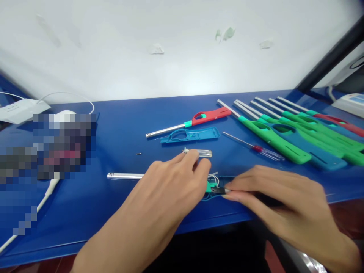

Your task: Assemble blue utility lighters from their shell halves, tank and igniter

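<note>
An opened blue gas lighter (212, 197) with a long metal tube (125, 176) lies near the table's front edge. My left hand (178, 185) is closed over its middle, hiding where the tube meets the handle. Between the thumb and fingers of my right hand (284, 204) is a small black igniter (218, 190), held at the open handle beside a green trigger (209, 186) and thin white wires (216, 179). Just beyond my left hand are a clear fuel tank (203, 153) and a small screw (138, 154). The loose blue half-shell (196, 135) lies farther back.
A red lighter (212, 115) lies behind the half-shell. To the right are a screwdriver (265, 152) and a row of several lighters, a green one (273, 142) nearest. White cables (51, 187) and a blurred-out object (66, 148) occupy the left. A white wall (182, 72) rises behind.
</note>
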Action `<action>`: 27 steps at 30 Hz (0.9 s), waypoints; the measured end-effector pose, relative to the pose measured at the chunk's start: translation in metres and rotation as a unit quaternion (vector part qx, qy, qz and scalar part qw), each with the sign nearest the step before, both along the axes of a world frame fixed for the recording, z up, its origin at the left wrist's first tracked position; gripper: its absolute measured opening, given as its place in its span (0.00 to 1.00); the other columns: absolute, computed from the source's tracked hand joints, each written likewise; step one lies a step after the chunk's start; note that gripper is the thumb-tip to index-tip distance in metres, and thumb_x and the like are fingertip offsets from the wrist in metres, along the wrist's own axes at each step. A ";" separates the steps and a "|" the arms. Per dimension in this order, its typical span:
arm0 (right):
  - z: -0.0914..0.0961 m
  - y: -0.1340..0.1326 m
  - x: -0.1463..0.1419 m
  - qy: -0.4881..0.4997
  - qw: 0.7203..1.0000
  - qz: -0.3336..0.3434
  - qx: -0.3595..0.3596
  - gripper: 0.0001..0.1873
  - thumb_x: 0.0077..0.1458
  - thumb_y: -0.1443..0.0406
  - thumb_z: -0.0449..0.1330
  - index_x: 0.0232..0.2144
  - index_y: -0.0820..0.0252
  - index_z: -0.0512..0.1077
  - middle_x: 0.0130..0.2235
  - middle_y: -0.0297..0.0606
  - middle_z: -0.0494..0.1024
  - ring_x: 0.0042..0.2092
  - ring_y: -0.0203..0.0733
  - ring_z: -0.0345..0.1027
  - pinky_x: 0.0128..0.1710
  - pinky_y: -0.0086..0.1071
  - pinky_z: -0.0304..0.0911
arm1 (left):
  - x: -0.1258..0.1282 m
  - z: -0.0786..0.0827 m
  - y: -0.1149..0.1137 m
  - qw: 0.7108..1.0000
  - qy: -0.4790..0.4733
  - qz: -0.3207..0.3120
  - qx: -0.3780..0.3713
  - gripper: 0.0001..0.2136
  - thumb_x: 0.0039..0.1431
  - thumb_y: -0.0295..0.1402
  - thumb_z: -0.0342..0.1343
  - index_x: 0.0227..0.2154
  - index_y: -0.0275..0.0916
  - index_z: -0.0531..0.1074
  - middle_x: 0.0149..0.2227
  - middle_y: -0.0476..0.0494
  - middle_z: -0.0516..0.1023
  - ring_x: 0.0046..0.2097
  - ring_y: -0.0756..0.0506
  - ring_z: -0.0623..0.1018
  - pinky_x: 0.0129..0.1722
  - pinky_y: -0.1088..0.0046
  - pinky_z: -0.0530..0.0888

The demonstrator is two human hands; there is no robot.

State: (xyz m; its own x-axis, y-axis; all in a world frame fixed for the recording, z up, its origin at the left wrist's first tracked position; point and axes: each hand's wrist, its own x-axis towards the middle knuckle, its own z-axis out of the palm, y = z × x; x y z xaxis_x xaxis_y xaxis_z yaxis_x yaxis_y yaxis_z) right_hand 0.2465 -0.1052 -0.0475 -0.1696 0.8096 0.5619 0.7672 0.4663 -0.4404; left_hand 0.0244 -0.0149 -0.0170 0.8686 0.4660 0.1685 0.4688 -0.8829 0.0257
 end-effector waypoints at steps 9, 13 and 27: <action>-0.002 -0.002 -0.001 0.003 1.000 -0.014 -0.001 0.06 0.63 0.70 0.67 0.35 0.53 0.77 0.31 0.27 0.84 0.30 0.35 0.77 0.34 0.33 0.69 | 0.000 -0.007 0.006 0.999 0.024 -0.021 -0.011 0.26 0.50 0.09 0.44 0.45 0.45 0.65 0.43 0.51 0.74 0.41 0.45 0.78 0.29 0.70 0.66; -0.001 -0.002 -0.001 0.003 1.000 -0.009 0.001 0.06 0.62 0.70 0.67 0.35 0.54 0.77 0.31 0.28 0.84 0.30 0.35 0.77 0.33 0.32 0.68 | -0.001 0.010 -0.002 0.997 0.073 -0.007 -0.031 0.25 0.52 0.10 0.45 0.49 0.42 0.66 0.46 0.47 0.73 0.45 0.43 0.77 0.34 0.67 0.68; -0.004 0.000 0.006 -0.031 0.999 0.036 -0.001 0.06 0.66 0.72 0.63 0.39 0.57 0.77 0.37 0.28 0.84 0.40 0.33 0.77 0.45 0.24 0.67 | -0.001 0.014 -0.005 0.992 0.129 -0.002 0.016 0.20 0.62 0.14 0.44 0.51 0.42 0.66 0.46 0.46 0.70 0.45 0.42 0.75 0.36 0.65 0.68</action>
